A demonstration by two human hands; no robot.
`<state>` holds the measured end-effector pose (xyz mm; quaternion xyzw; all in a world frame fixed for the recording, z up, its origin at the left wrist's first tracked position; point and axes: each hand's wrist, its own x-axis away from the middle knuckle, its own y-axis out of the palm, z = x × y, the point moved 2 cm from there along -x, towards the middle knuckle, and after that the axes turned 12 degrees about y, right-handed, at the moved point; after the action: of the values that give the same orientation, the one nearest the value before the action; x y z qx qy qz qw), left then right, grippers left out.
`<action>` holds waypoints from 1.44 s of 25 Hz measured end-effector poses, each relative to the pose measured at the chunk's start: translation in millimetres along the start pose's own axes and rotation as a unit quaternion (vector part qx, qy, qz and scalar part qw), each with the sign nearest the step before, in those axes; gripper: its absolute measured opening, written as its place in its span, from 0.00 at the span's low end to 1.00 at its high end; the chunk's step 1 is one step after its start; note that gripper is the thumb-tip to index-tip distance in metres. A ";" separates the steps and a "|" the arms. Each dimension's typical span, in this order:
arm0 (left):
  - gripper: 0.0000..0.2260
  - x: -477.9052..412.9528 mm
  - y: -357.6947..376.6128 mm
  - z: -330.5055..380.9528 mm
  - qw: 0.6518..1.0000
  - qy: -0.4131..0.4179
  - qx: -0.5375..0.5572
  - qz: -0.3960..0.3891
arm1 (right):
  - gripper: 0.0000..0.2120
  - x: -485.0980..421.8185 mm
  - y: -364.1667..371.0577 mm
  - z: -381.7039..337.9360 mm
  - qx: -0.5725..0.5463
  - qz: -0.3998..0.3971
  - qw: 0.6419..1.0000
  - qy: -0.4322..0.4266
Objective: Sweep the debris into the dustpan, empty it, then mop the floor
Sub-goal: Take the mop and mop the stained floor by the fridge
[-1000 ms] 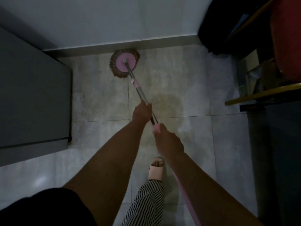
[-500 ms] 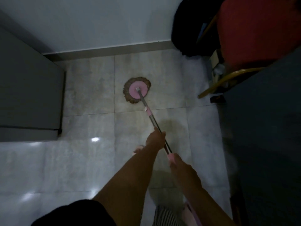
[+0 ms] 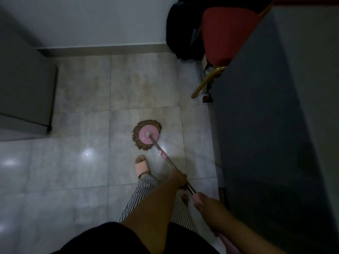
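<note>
- One mop (image 3: 146,135), two hands, one foot in a sandal (image 3: 142,165), one red chair (image 3: 222,33), one black bag (image 3: 180,33)
- Floor (image 3: 82,88): pale grey square tiles with thin dark joints; bright glints of light on the tiles at left; a faint brownish smear on the tile beyond the mop
- Room: dim; white wall (image 3: 100,19) with a grey skirting strip along the far edge; a grey cabinet (image 3: 23,85) at left, standing on a small dark foot; a tall grey cabinet side (image 3: 275,125) at right; the chair, with a yellow metal frame, and the bag stand in the far right corner between wall and right cabinet
- Mop: round pink disc ringed by brown fringe, lying flat on the floor on the middle tile, just beyond the sandal; a metal handle (image 3: 169,163) with a pink collar rises slanting toward the lower right
- Left hand (image 3: 177,179): grip closed round the metal handle, lower on the shaft
- Right hand (image 3: 207,206): grip closed round the pink upper end of the handle, just behind the left hand
- Striped trouser leg (image 3: 145,189) above the sandal; dark garment at the lower edge
</note>
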<state>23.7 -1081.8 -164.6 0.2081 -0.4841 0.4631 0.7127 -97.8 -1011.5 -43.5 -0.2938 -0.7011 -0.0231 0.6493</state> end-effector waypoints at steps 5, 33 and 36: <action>0.12 18.0 -38.0 -3.2 0.991 -0.013 0.132 0.009 | 0.08 -1.0 -18.9 -31.4 0.082 0.021 0.996 -0.031; 0.18 8.5 -438.0 -231.1 0.870 -0.038 0.297 0.392 | 0.12 -129.6 111.4 -512.5 0.342 -0.040 0.918 -0.195; 0.17 -0.1 -512.3 -288.3 0.852 -0.042 0.305 0.424 | 0.15 -144.4 161.3 -592.0 0.326 -0.035 0.923 -0.200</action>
<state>608.4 -1115.3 -215.2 0.2087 -0.3890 0.8355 0.3272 502.1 -1178.5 -141.0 -0.0397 -0.7953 0.2427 0.5540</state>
